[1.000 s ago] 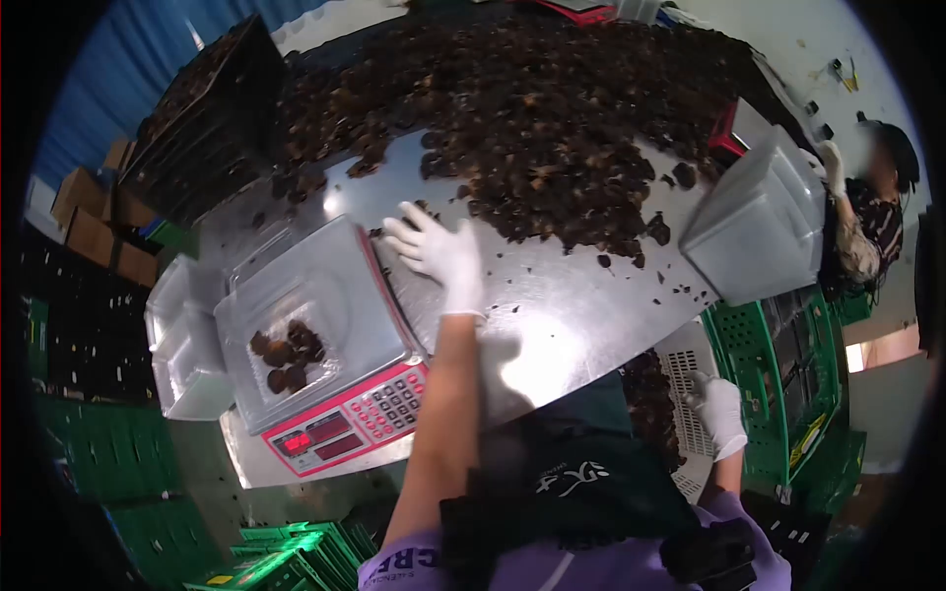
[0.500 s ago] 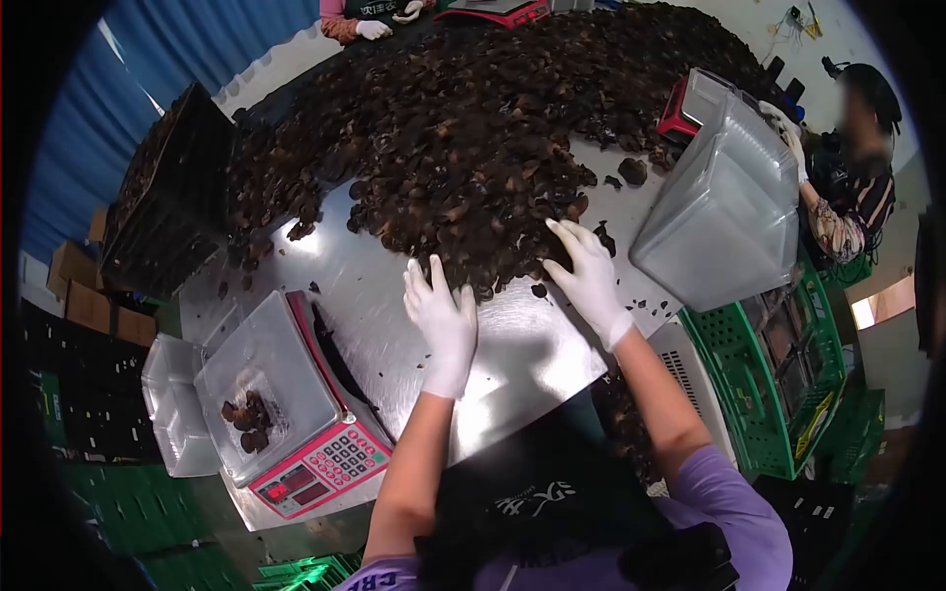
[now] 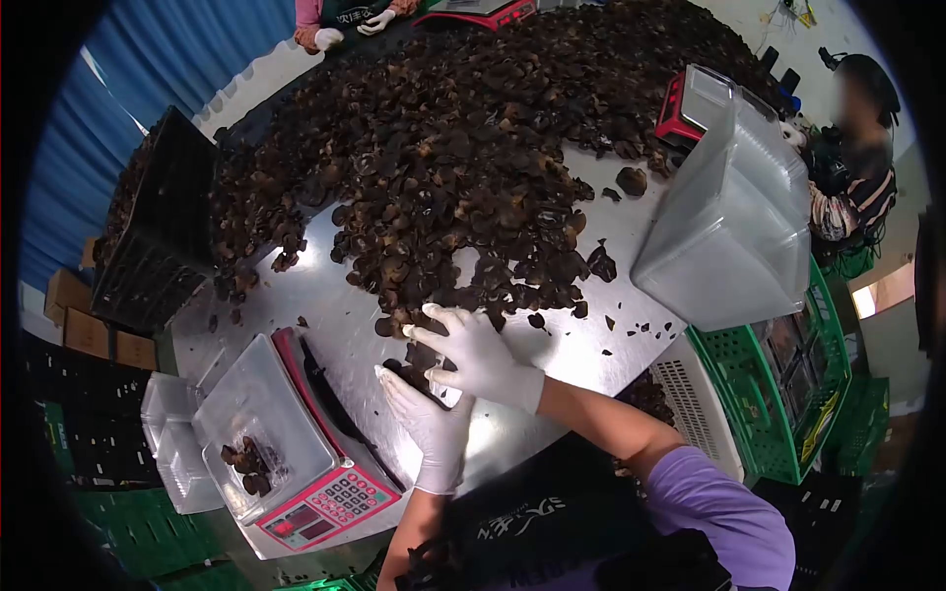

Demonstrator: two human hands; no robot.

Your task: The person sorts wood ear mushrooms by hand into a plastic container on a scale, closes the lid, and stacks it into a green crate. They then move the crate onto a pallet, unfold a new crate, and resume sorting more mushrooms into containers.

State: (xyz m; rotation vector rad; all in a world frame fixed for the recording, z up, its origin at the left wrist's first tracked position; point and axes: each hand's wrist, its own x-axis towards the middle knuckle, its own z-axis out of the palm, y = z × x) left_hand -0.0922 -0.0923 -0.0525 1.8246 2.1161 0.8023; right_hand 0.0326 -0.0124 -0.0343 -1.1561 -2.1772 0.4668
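Note:
A wide heap of dark brown, curled, mushroom-like pieces (image 3: 463, 167) covers much of the metal table (image 3: 581, 345). My left hand (image 3: 431, 424), in a white glove, is low at the heap's near edge, fingers stretched out beside a few dark pieces. Above and right of it, my right hand (image 3: 480, 357), also gloved, reaches over the same pieces with its fingers apart. Left of my hands, a clear plastic tub (image 3: 266, 433) with several dark pieces in it rests on a red scale (image 3: 330, 507).
Stacked clear tubs (image 3: 724, 227) stand at the right, near a second red scale (image 3: 680, 103) and a green crate (image 3: 769, 394). A black crate (image 3: 163, 227) leans at the left. One person (image 3: 857, 158) is at the right; another's gloved hands (image 3: 330, 37) show at the top.
My right hand has swept left and toward me, close to my left hand, which has moved nearer my body. Some dark pieces have come away from the heap's near edge.

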